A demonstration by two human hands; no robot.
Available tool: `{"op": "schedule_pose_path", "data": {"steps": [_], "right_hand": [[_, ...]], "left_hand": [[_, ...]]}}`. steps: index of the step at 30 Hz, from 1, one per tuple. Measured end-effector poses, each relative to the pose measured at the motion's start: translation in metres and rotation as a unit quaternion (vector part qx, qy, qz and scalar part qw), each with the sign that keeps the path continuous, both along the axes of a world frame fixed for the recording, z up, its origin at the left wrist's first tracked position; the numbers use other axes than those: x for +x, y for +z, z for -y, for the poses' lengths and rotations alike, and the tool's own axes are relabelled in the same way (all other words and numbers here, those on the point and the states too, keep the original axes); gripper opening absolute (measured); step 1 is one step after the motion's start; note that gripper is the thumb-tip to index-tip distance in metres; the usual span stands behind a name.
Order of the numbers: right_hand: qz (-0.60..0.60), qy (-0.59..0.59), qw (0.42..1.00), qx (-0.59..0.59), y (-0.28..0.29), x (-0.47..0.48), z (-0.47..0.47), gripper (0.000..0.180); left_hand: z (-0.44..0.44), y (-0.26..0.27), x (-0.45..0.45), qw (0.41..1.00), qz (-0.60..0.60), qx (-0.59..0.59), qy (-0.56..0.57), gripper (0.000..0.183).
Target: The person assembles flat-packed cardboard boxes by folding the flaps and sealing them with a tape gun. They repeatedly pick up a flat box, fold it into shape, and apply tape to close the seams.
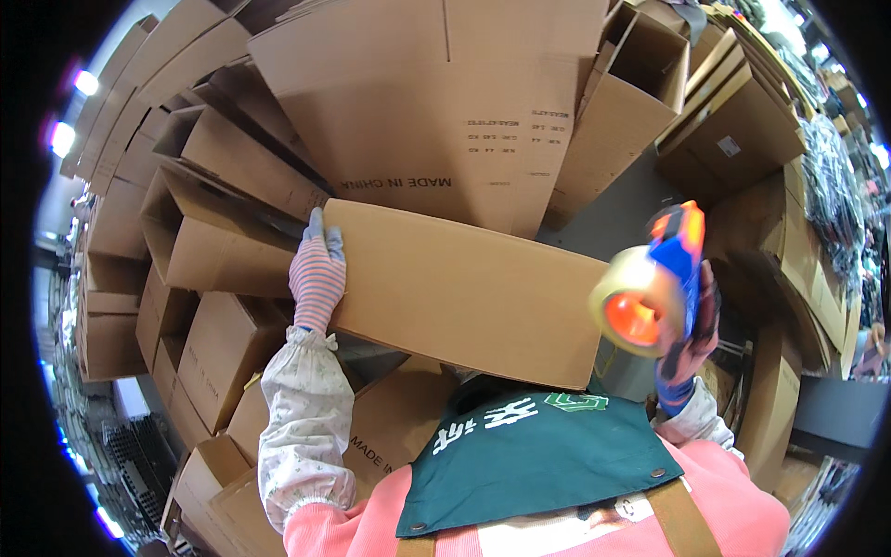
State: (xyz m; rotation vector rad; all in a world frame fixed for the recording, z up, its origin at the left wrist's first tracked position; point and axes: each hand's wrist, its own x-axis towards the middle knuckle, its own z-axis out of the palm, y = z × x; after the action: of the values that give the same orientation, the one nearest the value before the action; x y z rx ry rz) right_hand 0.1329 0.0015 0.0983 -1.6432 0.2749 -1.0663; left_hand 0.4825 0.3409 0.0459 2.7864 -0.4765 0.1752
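A long cardboard box [459, 292] lies across in front of my apron, its plain brown face turned up towards me. My left hand [317, 275], in a striped glove with grey-blue fingertips, presses against the box's left end. In my right hand [696, 334], also gloved, is a blue and orange tape dispenser [676, 240]. It carries a wide roll of pale packing tape [626, 299] and is slightly blurred. The dispenser is at the right end of the box; whether it touches the cardboard I cannot tell.
A large printed carton [418, 90] stands just beyond the box. Open empty cartons [223, 244] crowd the left, and a tall open one [619, 104] is at the upper right. Stacked cardboard [738, 125] and plastic-wrapped goods [832, 195] line the right side. Grey floor [619, 209] shows between.
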Motion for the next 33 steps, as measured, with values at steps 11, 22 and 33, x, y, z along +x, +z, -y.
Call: {"op": "schedule_pose_path", "data": {"steps": [11, 22, 33], "right_hand": [[-0.166, 0.166, 0.907, -0.35, 0.037, 0.047, -0.058, 0.092], [-0.203, 0.258, 0.868, -0.373, 0.078, 0.085, -0.065, 0.079], [-0.291, 0.276, 0.821, -0.407, 0.089, 0.132, -0.086, 0.076]], "left_hand": [[0.066, 0.069, -0.141, 0.606, -0.562, -0.539, -0.161, 0.087], [0.025, 0.081, -0.083, 0.84, -0.229, -0.492, 0.026, 0.013], [-0.072, 0.042, 0.048, 0.988, -0.043, -0.082, 0.12, 0.029]]}}
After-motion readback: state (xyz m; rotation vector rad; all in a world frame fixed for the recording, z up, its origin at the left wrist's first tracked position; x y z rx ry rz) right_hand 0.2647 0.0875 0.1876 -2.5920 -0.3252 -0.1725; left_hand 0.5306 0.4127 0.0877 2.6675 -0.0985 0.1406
